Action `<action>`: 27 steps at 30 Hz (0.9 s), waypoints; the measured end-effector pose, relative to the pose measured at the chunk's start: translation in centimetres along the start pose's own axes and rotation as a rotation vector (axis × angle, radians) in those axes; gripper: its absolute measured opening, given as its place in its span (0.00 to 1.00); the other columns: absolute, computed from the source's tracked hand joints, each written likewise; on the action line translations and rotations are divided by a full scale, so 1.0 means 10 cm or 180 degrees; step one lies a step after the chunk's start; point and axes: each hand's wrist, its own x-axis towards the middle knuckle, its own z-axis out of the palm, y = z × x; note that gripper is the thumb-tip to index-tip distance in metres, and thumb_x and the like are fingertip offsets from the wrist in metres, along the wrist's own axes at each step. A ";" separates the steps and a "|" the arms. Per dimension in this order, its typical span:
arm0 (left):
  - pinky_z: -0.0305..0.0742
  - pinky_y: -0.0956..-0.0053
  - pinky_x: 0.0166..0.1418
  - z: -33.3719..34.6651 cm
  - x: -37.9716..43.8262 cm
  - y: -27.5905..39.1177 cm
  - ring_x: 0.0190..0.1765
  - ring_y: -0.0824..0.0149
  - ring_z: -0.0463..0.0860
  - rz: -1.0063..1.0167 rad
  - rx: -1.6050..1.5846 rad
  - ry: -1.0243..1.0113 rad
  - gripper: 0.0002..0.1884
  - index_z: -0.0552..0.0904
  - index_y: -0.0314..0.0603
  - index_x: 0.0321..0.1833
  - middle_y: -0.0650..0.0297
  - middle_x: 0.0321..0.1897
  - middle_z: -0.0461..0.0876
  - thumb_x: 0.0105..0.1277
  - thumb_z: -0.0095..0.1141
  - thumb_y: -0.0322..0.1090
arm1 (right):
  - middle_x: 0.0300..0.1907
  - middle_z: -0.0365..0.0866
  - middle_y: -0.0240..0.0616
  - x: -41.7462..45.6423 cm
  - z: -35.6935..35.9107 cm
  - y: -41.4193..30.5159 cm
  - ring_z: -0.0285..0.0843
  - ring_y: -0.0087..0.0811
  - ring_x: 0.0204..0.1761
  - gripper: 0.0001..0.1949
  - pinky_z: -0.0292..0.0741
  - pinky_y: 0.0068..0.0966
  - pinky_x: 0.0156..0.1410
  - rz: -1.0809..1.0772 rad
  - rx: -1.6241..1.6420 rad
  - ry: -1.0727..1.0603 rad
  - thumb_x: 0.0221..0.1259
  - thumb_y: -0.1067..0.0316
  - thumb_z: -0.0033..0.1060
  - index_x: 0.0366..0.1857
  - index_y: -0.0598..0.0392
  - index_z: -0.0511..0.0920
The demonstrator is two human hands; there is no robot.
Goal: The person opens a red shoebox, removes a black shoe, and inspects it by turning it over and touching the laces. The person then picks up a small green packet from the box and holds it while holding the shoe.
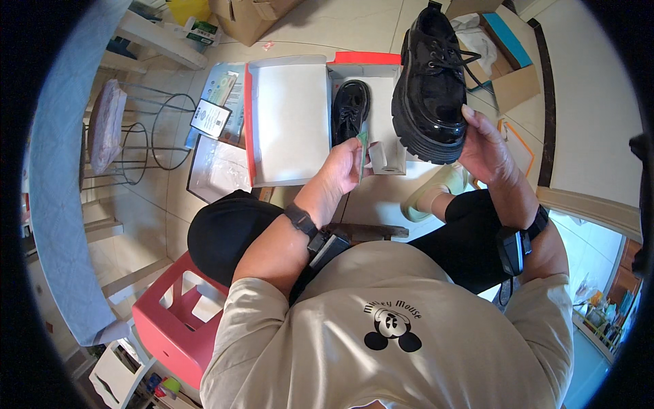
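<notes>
My right hand (488,148) grips the toe end of a black patent lace-up shoe (431,92) with a thick ridged sole. The shoe is raised, heel away from me and laces hanging loose to the right. A second black lace-up shoe (351,107) lies in the left of a white-lined shoebox (380,97). The box's lid (290,120), red along its edge, is folded out to the left. Over the box's near side, my left hand (347,164) pinches a thin green packet or card (363,140), seen almost edge-on. Part of that hand's fingers is hidden behind it.
Left of the lid are an open shallow box (217,168), printed papers (236,97) and a wire-legged stool (163,128). An open carton (516,84) stands far right, a cardboard box (250,20) at the back. A red plastic stool (166,327) is near my left side.
</notes>
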 end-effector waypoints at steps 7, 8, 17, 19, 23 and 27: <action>0.77 0.72 0.47 0.00 0.04 -0.03 0.41 0.65 0.81 0.0231 -0.0532 -0.0202 0.13 0.75 0.42 0.50 0.62 0.44 0.81 0.76 0.40 0.41 | 0.57 0.78 0.40 0.00 -0.01 -0.01 0.76 0.34 0.59 0.26 0.67 0.41 0.68 0.0015 -0.0032 0.0006 0.66 0.50 0.55 0.60 0.59 0.72; 0.77 0.73 0.47 -0.06 0.04 -0.02 0.41 0.66 0.81 0.0159 -0.0624 -0.0551 0.13 0.75 0.42 0.50 0.63 0.42 0.82 0.75 0.42 0.41 | 0.57 0.78 0.40 0.00 -0.02 0.00 0.76 0.34 0.59 0.26 0.67 0.41 0.68 0.0029 -0.0024 0.0017 0.66 0.49 0.55 0.60 0.59 0.72; 0.79 0.71 0.54 0.13 -0.03 0.01 0.46 0.68 0.83 0.0952 -0.0113 -0.0484 0.14 0.78 0.38 0.53 0.62 0.43 0.84 0.65 0.56 0.23 | 0.57 0.78 0.41 0.00 -0.01 0.00 0.76 0.33 0.59 0.27 0.68 0.40 0.67 -0.0009 -0.0138 0.0027 0.65 0.49 0.55 0.60 0.59 0.72; 0.79 0.71 0.56 0.15 -0.05 0.01 0.47 0.67 0.83 0.0970 -0.0015 -0.0176 0.17 0.78 0.37 0.54 0.60 0.45 0.84 0.62 0.58 0.19 | 0.57 0.79 0.41 0.00 0.03 0.00 0.76 0.33 0.59 0.27 0.69 0.40 0.67 -0.0013 -0.0133 0.0057 0.65 0.49 0.55 0.60 0.59 0.72; 0.80 0.70 0.54 0.21 -0.07 0.01 0.45 0.67 0.84 0.1046 0.0078 0.0127 0.16 0.78 0.34 0.52 0.58 0.43 0.84 0.62 0.58 0.18 | 0.56 0.79 0.41 -0.01 -0.01 0.00 0.76 0.33 0.59 0.27 0.68 0.40 0.67 0.0005 -0.0089 0.0096 0.65 0.49 0.56 0.60 0.59 0.72; 0.81 0.69 0.53 0.23 -0.08 0.02 0.44 0.66 0.84 0.1078 0.0102 0.0230 0.14 0.79 0.33 0.51 0.56 0.43 0.84 0.62 0.58 0.18 | 0.57 0.79 0.41 0.00 -0.02 0.01 0.76 0.33 0.59 0.27 0.68 0.41 0.67 -0.0021 -0.0115 0.0044 0.65 0.49 0.56 0.60 0.59 0.72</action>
